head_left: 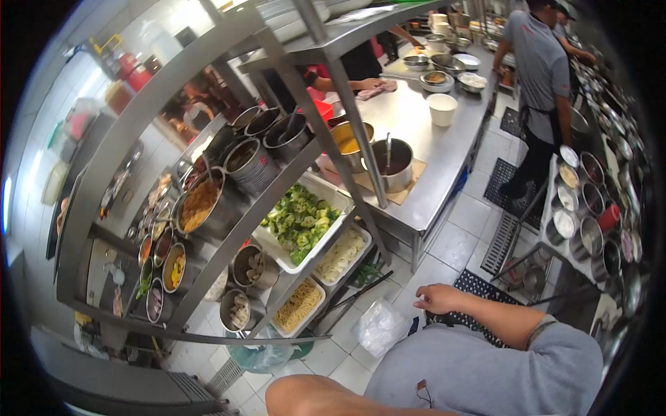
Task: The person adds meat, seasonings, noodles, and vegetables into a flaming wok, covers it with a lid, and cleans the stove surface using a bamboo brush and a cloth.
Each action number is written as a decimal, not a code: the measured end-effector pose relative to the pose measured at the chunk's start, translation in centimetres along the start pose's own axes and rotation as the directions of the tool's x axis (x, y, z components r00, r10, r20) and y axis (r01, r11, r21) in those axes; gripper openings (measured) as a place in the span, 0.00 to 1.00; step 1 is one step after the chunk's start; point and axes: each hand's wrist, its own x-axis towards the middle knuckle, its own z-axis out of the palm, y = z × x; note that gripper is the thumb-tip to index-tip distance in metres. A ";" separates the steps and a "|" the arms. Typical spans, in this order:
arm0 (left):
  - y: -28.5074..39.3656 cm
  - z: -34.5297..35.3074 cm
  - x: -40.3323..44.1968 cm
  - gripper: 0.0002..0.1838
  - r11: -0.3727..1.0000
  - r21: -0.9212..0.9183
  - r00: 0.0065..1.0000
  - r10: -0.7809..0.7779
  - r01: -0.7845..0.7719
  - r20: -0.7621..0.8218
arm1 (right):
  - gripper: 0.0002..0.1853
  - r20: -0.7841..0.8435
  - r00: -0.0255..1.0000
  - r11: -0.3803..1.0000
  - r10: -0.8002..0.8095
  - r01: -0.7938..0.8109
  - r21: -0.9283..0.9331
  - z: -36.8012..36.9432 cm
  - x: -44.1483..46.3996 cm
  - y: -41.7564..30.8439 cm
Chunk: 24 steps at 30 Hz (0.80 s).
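Note:
My right hand [440, 299] is held out in front of my grey shirt, above the floor. Its fingers are loosely bent and a little apart, with nothing visible in them. A clear plastic bag [381, 327] is nearest to it, bunched up beside my torso; I cannot tell what supports it. Only part of my left arm shows at the bottom edge, and the hand is out of view. Left of the bag, the metal rack holds a white tub of broccoli [305, 222], a tray of noodles [300, 308] and a tray of pale cut vegetables [343, 256].
Metal pots [201, 208] of food crowd the rack [277, 163]. Behind it, a steel counter [416, 197] carries a sauce pot [392, 166] and a white tub [442, 109]. A co-worker [538, 76] stands by containers at right. Black mats [503, 182] lie on the tiles.

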 end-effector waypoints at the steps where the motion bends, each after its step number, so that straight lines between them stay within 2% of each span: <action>1: -0.4 -0.3 0.0 0.12 0.999 -0.001 0.999 -0.048 0.048 -0.003 | 0.27 -0.015 1.000 1.000 0.004 -0.004 -0.011 0.0 -0.1 0.1; 5: -2.4 -1.3 -0.2 0.13 0.978 -0.053 0.979 -0.203 0.203 -0.002 | 0.27 -0.051 0.998 0.999 -0.021 0.019 -0.035 1.5 0.3 1.8; 6: -2.8 -1.5 -0.2 0.14 0.970 -0.067 0.972 -0.233 0.233 0.011 | 0.27 -0.015 1.000 0.996 -0.013 0.011 -0.084 0.8 0.2 1.1; 12: -4.8 -1.6 0.1 0.17 0.921 -0.096 0.924 -0.370 0.378 0.093 | 0.27 0.064 0.997 0.997 -0.037 0.041 -0.061 0.8 1.2 -0.1; 14: -4.9 -2.3 -0.7 0.18 0.882 -0.051 0.876 -0.457 0.469 0.150 | 0.27 0.097 0.992 0.992 -0.074 0.084 -0.098 1.2 2.1 0.4; 16: -3.8 -3.9 -2.1 0.19 0.800 0.049 0.785 -0.597 0.598 0.168 | 0.28 0.119 0.991 0.994 -0.067 0.078 -0.083 1.3 2.4 0.4; 19: 0.1 -4.5 -2.2 0.21 0.779 0.199 0.778 -0.620 0.595 0.101 | 0.29 0.139 0.987 0.989 -0.085 0.100 -0.106 1.6 3.2 0.9; 20: 1.8 -4.7 -2.1 0.25 0.771 0.335 0.807 -0.588 0.542 0.047 | 0.28 0.138 0.987 0.989 -0.077 0.093 -0.113 1.5 3.3 0.6; 21: 3.5 -5.0 -1.9 0.29 0.734 0.468 0.833 -0.554 0.492 -0.007 | 0.27 0.101 0.984 0.985 -0.146 0.154 -0.074 0.7 3.4 0.2; 23: 6.6 -4.7 -4.0 0.31 0.586 0.645 0.871 -0.357 0.491 -0.338 | 0.25 -0.007 0.964 0.964 -0.265 0.265 0.017 -1.0 2.9 -0.7; 24: 7.8 -5.8 -5.8 0.19 0.363 0.780 0.857 -0.138 0.510 -0.496 | 0.24 -0.230 0.915 0.889 -0.332 0.385 0.249 -1.8 2.8 -1.7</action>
